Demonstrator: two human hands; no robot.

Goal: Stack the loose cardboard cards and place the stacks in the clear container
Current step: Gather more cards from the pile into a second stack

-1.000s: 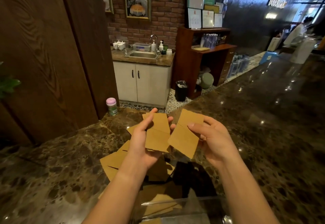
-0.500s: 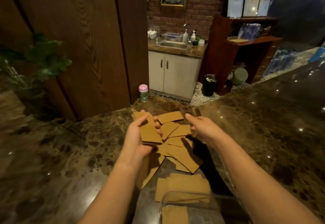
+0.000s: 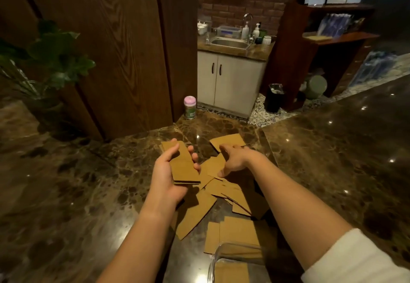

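My left hand [image 3: 165, 173] holds a small stack of brown cardboard cards [image 3: 180, 164] above the dark marble counter. My right hand [image 3: 233, 160] reaches down with fingers apart onto a loose card [image 3: 216, 165] in the scattered pile [image 3: 230, 196]; whether it grips the card I cannot tell. Another loose card [image 3: 227, 141] lies just beyond that hand. The clear container [image 3: 235, 250] sits at the near edge, bottom centre, with cardboard visible inside it [image 3: 230, 272]. More cards lie flat between the pile and the container [image 3: 238, 229].
A small jar with a pink lid [image 3: 190, 107] stands at the counter's far corner by the wooden wall panel [image 3: 111, 49]. A green plant [image 3: 44, 58] is at the left. The marble counter [image 3: 332, 160] stretches to the right. A sink cabinet [image 3: 228, 78] lies beyond.
My right hand passed its card onto the left hand's stack and has dropped to the pile. The camera has tilted down and turned left.
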